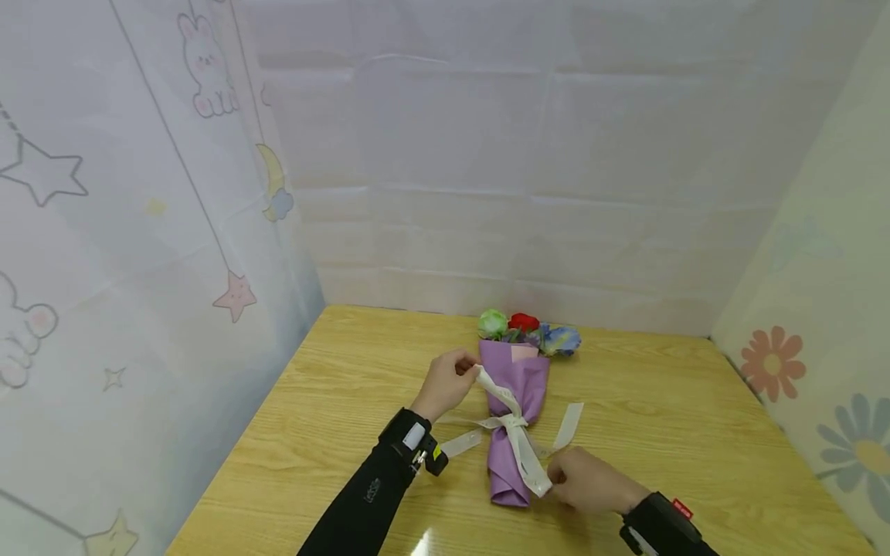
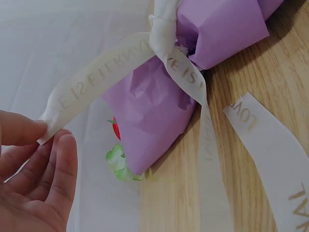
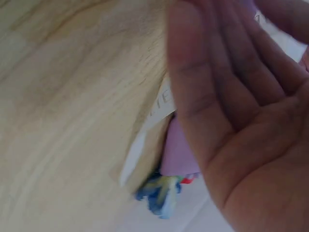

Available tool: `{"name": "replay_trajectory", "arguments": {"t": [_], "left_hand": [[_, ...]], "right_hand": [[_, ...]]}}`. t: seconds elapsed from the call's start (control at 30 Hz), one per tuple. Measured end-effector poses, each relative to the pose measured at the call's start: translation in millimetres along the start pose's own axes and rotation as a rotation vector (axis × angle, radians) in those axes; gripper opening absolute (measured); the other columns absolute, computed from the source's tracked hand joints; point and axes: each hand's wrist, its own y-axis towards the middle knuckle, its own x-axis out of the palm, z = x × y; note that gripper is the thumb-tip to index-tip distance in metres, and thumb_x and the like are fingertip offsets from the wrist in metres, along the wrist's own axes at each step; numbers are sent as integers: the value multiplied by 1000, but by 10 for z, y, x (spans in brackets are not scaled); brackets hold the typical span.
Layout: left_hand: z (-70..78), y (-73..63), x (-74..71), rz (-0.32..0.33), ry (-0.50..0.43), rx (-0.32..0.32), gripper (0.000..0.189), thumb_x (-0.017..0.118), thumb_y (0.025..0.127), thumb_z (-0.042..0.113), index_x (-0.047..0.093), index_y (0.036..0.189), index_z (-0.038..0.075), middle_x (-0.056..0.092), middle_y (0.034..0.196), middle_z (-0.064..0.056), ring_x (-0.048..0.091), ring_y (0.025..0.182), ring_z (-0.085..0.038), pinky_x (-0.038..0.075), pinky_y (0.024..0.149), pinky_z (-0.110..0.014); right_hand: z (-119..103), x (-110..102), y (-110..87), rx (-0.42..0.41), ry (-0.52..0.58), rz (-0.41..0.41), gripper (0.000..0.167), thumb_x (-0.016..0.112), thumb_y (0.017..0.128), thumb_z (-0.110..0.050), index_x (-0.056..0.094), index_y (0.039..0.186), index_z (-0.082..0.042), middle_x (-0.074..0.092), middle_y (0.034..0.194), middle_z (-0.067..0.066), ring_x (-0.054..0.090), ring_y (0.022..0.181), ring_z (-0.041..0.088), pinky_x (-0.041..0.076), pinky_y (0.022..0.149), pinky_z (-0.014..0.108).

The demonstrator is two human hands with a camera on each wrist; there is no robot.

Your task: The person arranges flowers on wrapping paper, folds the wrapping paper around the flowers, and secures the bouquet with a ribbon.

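A bouquet wrapped in purple paper [image 1: 514,378] lies on the table, with a green flower [image 1: 492,324], a red flower [image 1: 523,322] and a blue flower [image 1: 560,340] at its far end. A white ribbon [image 1: 513,422] with gold lettering is knotted round its middle. My left hand [image 1: 446,384] pinches one ribbon end between thumb and fingers, left of the wrapping; the left wrist view shows this ribbon [image 2: 96,72] stretched from the knot. Near the bouquet's lower end, my right hand [image 1: 591,480] holds another end. In the right wrist view the palm [image 3: 260,140] hides most of the ribbon.
Loose ribbon tails lie either side of the bouquet, one tail [image 1: 569,425] to the right and another [image 1: 462,443] to the left. The wooden table [image 1: 667,401] meets a pale backdrop [image 1: 487,193] behind, and printed cloths stand at both sides.
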Motion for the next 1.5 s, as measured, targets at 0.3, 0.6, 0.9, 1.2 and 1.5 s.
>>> {"name": "replay_trajectory", "arguments": {"t": [0.3, 0.6, 0.9, 1.2, 1.5], "left_hand": [[-30, -32, 3, -1, 0, -30, 9, 65, 99, 8, 73, 103, 6, 68, 88, -1, 61, 78, -12, 52, 68, -27], [-58, -11, -12, -3, -8, -37, 10, 64, 99, 8, 73, 103, 7, 67, 87, 0, 61, 78, -12, 52, 67, -27], [-115, -51, -89, -1, -32, -57, 10, 64, 99, 8, 72, 105, 5, 67, 87, -3, 62, 76, -13, 53, 65, -27], [-230, -111, -205, 10, -73, -112, 10, 64, 99, 7, 71, 105, 3, 66, 88, -6, 66, 77, -18, 56, 66, -28], [-333, -191, -321, 9, -68, -158, 9, 64, 99, 7, 70, 105, 3, 65, 89, -5, 69, 83, -25, 58, 69, -29]], "right_hand": [[-26, -31, -75, 31, 163, -46, 72, 83, 86, -25, 52, 137, 15, 69, 97, 7, 65, 87, 21, 54, 71, 33], [-13, 2, -26, 28, 331, 58, 10, 65, 92, 2, 70, 100, 6, 69, 79, 14, 68, 67, 23, 57, 57, 33], [110, -253, -73, -14, 650, 79, 38, 60, 104, -19, 60, 119, 16, 71, 106, 22, 72, 96, 34, 59, 81, 41], [362, -538, -93, -13, 633, 209, 53, 62, 103, -16, 45, 142, 15, 56, 133, 25, 67, 105, 20, 55, 91, 34], [493, -667, -18, 49, 630, 362, 48, 57, 105, -12, 46, 137, 22, 69, 108, 24, 72, 97, 23, 57, 89, 40]]}}
